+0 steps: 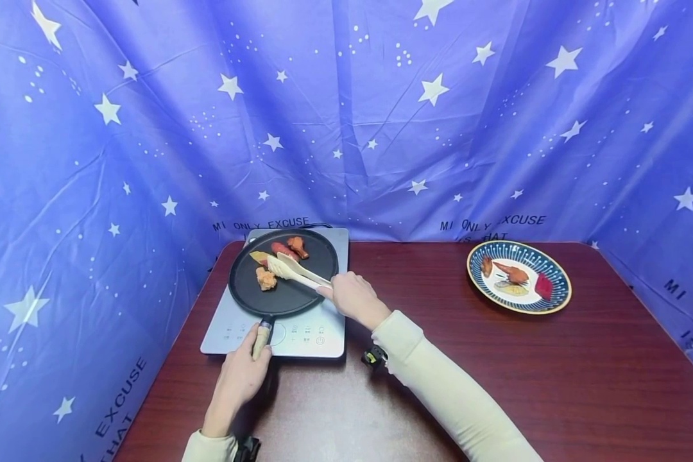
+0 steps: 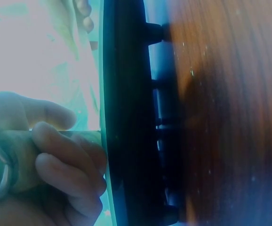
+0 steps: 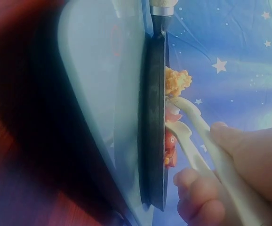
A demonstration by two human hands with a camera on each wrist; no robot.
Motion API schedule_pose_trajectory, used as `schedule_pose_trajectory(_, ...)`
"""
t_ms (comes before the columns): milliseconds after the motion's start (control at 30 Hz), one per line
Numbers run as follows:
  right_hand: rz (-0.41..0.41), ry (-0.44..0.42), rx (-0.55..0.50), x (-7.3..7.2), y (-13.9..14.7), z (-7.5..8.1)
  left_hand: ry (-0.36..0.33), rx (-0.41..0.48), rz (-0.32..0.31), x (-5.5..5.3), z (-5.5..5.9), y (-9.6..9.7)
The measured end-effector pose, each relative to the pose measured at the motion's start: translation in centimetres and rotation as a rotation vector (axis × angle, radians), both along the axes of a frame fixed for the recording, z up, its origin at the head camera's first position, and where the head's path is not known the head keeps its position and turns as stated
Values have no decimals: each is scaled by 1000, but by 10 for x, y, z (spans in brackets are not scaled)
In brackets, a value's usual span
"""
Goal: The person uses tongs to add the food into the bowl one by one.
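My left hand (image 1: 244, 372) grips the wooden handle (image 1: 261, 341) of a flat black frying pan (image 1: 289, 303), which sits on a white induction cooktop (image 1: 219, 330). In my right hand (image 1: 355, 296) is a pair of cream tongs (image 1: 306, 277), thumb on one arm and fingers curled on the other. The tong tips reach down among the food in the pan, slightly apart in the right wrist view. Around them lie a golden fried chunk (image 1: 265, 278), a yellowish piece (image 1: 258, 257), a red piece (image 1: 283, 249) and a reddish-brown piece (image 1: 296, 244).
A blue-patterned oval plate (image 1: 478, 282) with several food pieces stands at the right of the dark red table (image 1: 416, 282). Starry blue curtains (image 1: 346, 128) hang close behind the table and along both sides.
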State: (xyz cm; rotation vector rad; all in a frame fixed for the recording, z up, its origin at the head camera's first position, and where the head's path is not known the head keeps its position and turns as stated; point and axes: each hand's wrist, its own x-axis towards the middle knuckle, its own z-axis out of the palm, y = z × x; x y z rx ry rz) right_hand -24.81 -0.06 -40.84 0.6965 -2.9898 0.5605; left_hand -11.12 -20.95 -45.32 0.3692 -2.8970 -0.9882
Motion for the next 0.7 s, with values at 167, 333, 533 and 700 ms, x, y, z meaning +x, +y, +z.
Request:
schedule_pose_trajectory(167,-12,-15,0,4,2,5,-2,-4,6,0,1,0)
schedule_pose_trajectory(333,-39,-8,-28,10,15,15,-6,-3,4,-2,0,2)
schedule_pose_trajectory(533,-70,50,-102,17,47,26,-2,-11,-2,-2,-1,1)
schedule_pose_trajectory(700,-122,84,-121,19,81,28,-7,-3,1,-2,-1,-1)
